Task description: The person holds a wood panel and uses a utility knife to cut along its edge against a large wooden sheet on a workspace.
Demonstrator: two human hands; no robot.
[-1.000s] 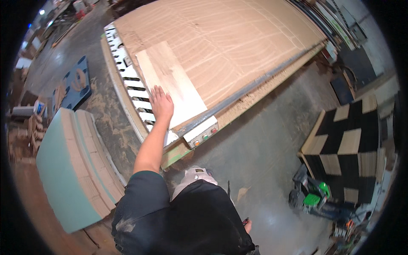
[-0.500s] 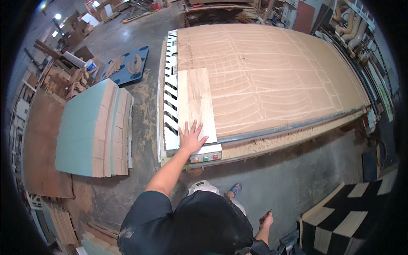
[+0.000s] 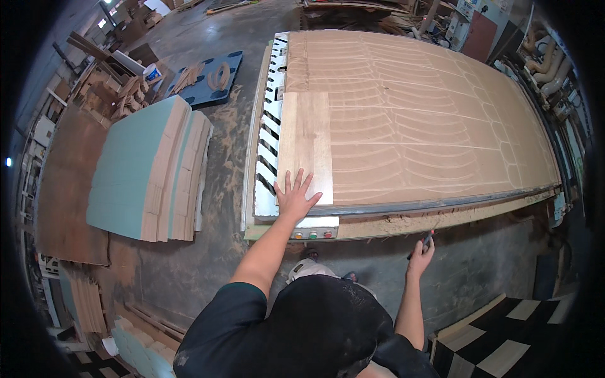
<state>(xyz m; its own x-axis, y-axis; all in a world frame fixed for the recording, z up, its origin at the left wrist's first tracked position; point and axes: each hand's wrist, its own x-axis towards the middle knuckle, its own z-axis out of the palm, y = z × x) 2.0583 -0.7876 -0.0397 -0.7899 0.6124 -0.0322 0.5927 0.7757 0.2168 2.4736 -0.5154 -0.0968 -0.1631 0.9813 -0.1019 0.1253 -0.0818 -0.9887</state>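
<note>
Left hand (image 3: 295,196) lies flat, fingers spread, on a loose wood plank (image 3: 305,142).
Right hand (image 3: 421,252) is closed around a small tool (image 3: 426,240), maybe a pen, near the machine table (image 3: 441,211).

No packages or screens can be made out.

Marking: a white strip with black diagonal hazard stripes (image 3: 268,135) runs near to far along the left edge of the machine bed; its near end lies just left of the left hand (image 3: 295,196).

Control plate: a small white rectangular panel (image 3: 313,228) sits on the near edge of the bed, just below that hand, carrying three round buttons, yellow, green and red.

Possible signs: pale rectangular patches on the far right wall, beside a dark red door (image 3: 479,36), too small and blurred to tell.
</note>
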